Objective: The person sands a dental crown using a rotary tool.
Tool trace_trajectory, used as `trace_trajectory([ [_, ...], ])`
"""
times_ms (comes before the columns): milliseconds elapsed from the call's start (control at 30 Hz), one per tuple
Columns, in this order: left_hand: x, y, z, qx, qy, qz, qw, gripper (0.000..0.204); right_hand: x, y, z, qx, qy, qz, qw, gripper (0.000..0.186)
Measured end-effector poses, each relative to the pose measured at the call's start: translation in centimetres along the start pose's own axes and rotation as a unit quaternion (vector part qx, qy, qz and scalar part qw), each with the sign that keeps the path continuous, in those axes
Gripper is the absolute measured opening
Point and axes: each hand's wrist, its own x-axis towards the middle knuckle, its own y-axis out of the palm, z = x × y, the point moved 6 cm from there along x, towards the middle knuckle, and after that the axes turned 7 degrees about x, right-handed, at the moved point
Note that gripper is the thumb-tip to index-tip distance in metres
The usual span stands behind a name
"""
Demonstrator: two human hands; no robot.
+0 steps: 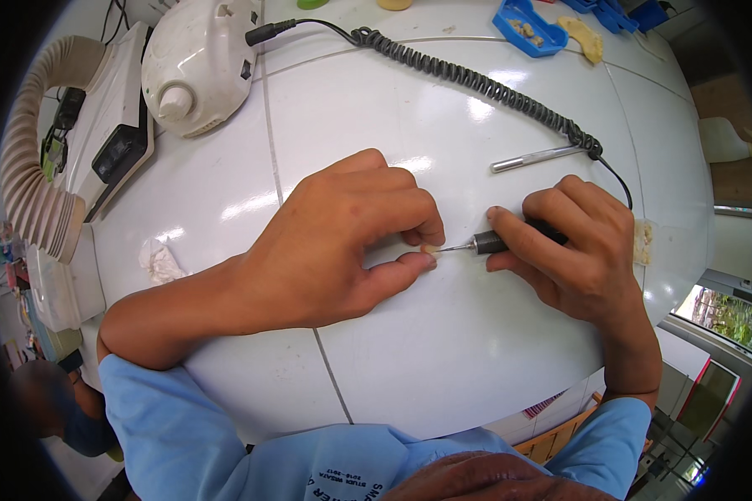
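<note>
My left hand (pixel 351 230) pinches a tiny pale, tooth-coloured piece (pixel 429 249) between thumb and fingertips; most of it is hidden by the fingers. From the right, my right hand (pixel 581 250) grips a black rotary handpiece (pixel 490 242) like a pen, fingers wrapped round its body. Its thin metal bur (pixel 454 248) points left, and the tip reaches the pale piece or lies very close; I cannot tell whether they touch. A black coiled cord (pixel 468 77) runs from the white control unit (pixel 199 71) towards my right hand.
A metal rod (pixel 536 159) lies beyond my right hand. Far right, a blue tray (pixel 510 40) holds small pale pieces beside a yellow piece (pixel 583 38). Crumpled tissue (pixel 160 260) sits by my left forearm. A ribbed hose (pixel 29 150) curves at left; another person (pixel 54 401) is beyond the table.
</note>
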Motion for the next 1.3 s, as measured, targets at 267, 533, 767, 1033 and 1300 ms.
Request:
trace_trajectory([
  [267, 0.03, 0.04, 0.04, 0.009, 0.020, -0.002, 1.000, 0.020, 0.04, 0.03, 0.05, 0.006, 0.003, 0.000, 1.000, 0.039],
  [533, -0.09, 0.46, -0.09, 0.032, 0.039, -0.012, 0.999, 0.022, -0.04, -0.13, 0.00, 0.006, -0.005, -0.007, 1.000, 0.037],
  [767, -0.09, 0.53, -0.25, 0.035, 0.044, -0.017, 0.998, 0.023, -0.15, -0.02, -0.10, 0.009, -0.010, -0.022, 1.000, 0.036],
  [1033, 0.05, 0.56, -0.38, 0.038, 0.041, -0.014, 0.998, 0.022, -0.22, -0.01, -0.17, 0.007, -0.006, -0.021, 1.000, 0.036],
  [1300, 0.04, 0.46, -0.51, 0.039, 0.037, -0.011, 0.998, 0.021, -0.21, -0.02, -0.10, 0.009, -0.004, -0.019, 1.000, 0.035],
])
